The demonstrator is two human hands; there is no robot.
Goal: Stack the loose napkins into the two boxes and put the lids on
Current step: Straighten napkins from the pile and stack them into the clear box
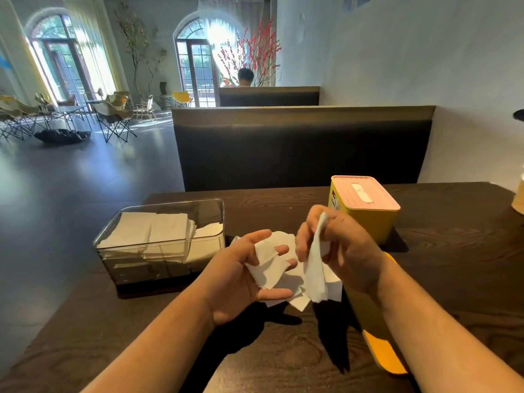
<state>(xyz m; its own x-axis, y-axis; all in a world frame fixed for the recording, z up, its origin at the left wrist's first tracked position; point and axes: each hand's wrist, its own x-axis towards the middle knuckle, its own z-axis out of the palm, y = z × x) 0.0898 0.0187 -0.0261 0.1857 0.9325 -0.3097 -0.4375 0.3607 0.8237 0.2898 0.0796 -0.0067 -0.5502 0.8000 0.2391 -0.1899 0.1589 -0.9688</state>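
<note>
1. Left hand centre frame, palm up, grip loosely curled round loose white paper napkins
2. Right hand just right of it, grip pinching one hanging white napkin near its top
3. Clear plastic box left of centre on dark wooden desk, lidless, part filled with stacked napkins
4. Yellow box with pink slotted lid right of centre, lid on

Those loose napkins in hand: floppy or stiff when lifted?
Likely floppy: the sheet pinched by the right hand droops limp. Probably very light and prone to slipping apart: the napkins in the left hand sit fanned, corners askew.
</note>
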